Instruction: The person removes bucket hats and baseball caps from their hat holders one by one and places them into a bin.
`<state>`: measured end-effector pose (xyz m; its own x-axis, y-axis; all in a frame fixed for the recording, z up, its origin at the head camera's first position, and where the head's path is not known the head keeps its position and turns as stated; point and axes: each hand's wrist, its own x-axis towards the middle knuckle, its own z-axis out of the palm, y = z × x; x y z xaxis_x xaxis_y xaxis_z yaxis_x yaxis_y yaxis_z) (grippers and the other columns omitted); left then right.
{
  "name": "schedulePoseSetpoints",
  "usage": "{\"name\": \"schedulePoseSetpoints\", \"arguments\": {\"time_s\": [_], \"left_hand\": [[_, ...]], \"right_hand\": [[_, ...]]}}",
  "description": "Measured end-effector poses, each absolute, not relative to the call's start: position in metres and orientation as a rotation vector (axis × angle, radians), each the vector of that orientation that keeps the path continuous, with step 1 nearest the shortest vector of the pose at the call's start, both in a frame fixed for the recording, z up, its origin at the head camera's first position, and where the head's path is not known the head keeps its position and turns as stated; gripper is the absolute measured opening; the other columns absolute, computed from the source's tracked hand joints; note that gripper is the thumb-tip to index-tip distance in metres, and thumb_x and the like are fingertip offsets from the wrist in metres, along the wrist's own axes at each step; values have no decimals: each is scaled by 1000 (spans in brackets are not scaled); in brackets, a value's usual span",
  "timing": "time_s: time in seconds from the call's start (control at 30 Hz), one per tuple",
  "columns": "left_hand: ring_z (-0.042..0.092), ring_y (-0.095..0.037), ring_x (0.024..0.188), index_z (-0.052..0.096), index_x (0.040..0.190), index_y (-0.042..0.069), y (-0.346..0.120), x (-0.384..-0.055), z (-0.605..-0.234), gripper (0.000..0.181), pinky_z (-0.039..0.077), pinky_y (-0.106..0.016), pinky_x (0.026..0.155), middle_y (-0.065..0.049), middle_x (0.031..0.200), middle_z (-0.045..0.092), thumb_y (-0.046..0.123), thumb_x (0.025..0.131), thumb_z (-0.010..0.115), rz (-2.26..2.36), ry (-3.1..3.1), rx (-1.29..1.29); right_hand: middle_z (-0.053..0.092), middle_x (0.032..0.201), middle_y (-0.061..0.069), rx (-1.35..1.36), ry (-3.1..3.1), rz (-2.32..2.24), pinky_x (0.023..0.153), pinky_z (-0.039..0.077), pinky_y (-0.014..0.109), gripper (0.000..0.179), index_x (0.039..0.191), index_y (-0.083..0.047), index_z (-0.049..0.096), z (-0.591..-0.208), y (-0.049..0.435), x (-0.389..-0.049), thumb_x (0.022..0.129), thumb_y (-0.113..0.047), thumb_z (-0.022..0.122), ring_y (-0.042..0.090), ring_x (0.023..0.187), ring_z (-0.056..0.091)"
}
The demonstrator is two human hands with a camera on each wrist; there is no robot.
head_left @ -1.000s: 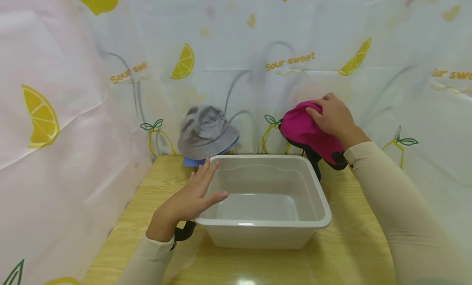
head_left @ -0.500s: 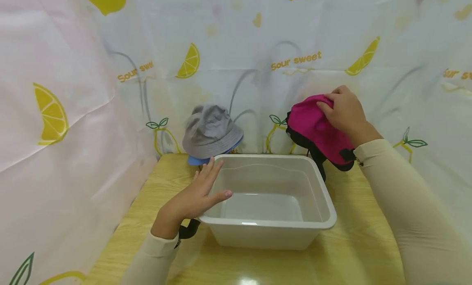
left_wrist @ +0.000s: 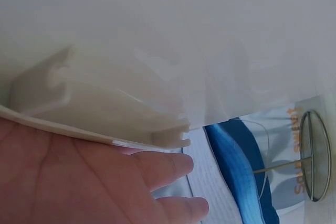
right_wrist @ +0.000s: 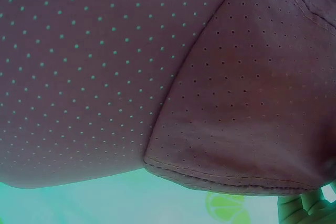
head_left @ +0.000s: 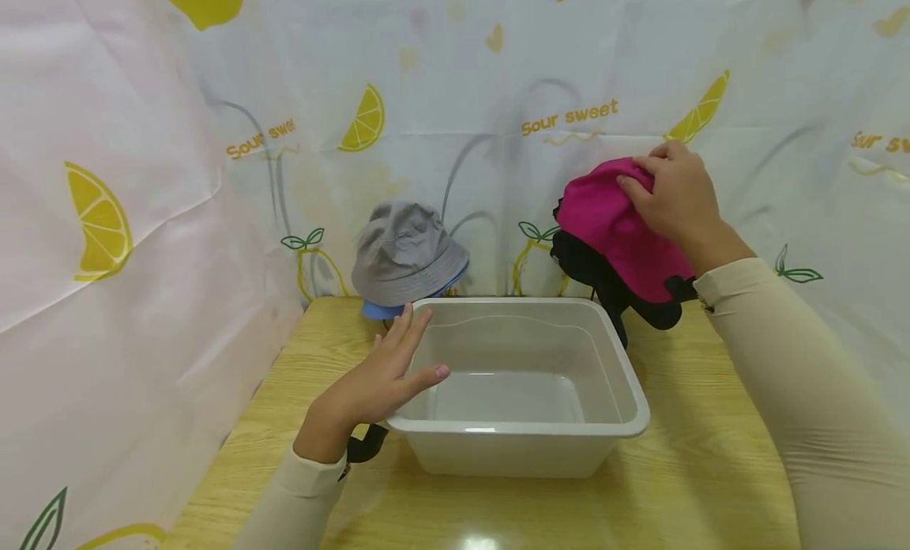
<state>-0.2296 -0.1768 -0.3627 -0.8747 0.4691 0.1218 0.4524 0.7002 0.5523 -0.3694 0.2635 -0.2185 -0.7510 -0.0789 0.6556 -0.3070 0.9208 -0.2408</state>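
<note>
At the back right, my right hand pinches the crown of a magenta cap between thumb and fingers. Under it sits a black cap, partly covered. Close up in the right wrist view, the cap's perforated cloth fills most of the picture, with fingertips at the lower right corner. My left hand rests at the left rim of a light plastic bin, its fingers straight and thumb spread over the inside. The left wrist view shows the palm against the bin's rim.
Behind the bin's left corner, a grey bucket hat sits over a blue hat. A wire stand base shows beside them in the left wrist view. A lemon-print curtain borders the wooden table.
My right hand has raised the magenta cap and shifted it slightly right, so more of the black cap below shows. The left hand has stayed at the bin's rim.
</note>
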Motion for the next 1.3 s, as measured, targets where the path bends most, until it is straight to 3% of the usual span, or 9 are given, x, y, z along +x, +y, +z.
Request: {"name": "schedulePoseSetpoints", "arguments": {"time_s": [0.3, 0.63, 0.87, 1.07, 1.3], "left_hand": [[-6, -33, 161, 4, 169, 26, -176, -231, -363, 89, -5, -70, 123, -11, 174, -12, 64, 102, 50, 926, 2879, 785], [-4, -32, 161, 4, 169, 26, -176, -230, -362, 89, -5, -69, 123, -6, 174, -14, 65, 102, 49, 939, 2870, 775], [-3, -33, 161, 4, 169, 26, -176, -230, -363, 89, -5, -69, 123, -5, 174, -14, 64, 102, 49, 946, 2863, 773], [-4, -32, 161, 3, 169, 26, -176, -228, -362, 89, -5, -69, 123, -4, 174, -15, 65, 102, 49, 951, 2855, 763], [-1, -35, 161, 2, 168, 27, -176, -228, -361, 90, -5, -69, 123, -1, 173, -15, 65, 102, 49, 951, 2848, 748]], "right_hand": [[55, 120, 28, 338, -2335, 446, 96, 45, 61, 45, 135, 0, 68, -201, 258, -355, 101, -30, 62, 46, 112, 52], [56, 121, 29, 370, -2317, 511, 94, 44, 59, 46, 137, 0, 66, -193, 246, -339, 101, -28, 62, 44, 113, 54], [60, 111, 28, 402, -2270, 533, 88, 43, 57, 31, 124, -4, 76, -189, 241, -330, 103, -20, 59, 42, 104, 56], [63, 114, 25, 429, -2310, 563, 84, 43, 51, 31, 127, -11, 76, -187, 238, -324, 105, -24, 59, 39, 106, 56], [72, 126, 17, 546, -2390, 554, 91, 47, 51, 30, 127, -18, 76, -180, 233, -311, 106, -30, 58, 35, 116, 63]]}}
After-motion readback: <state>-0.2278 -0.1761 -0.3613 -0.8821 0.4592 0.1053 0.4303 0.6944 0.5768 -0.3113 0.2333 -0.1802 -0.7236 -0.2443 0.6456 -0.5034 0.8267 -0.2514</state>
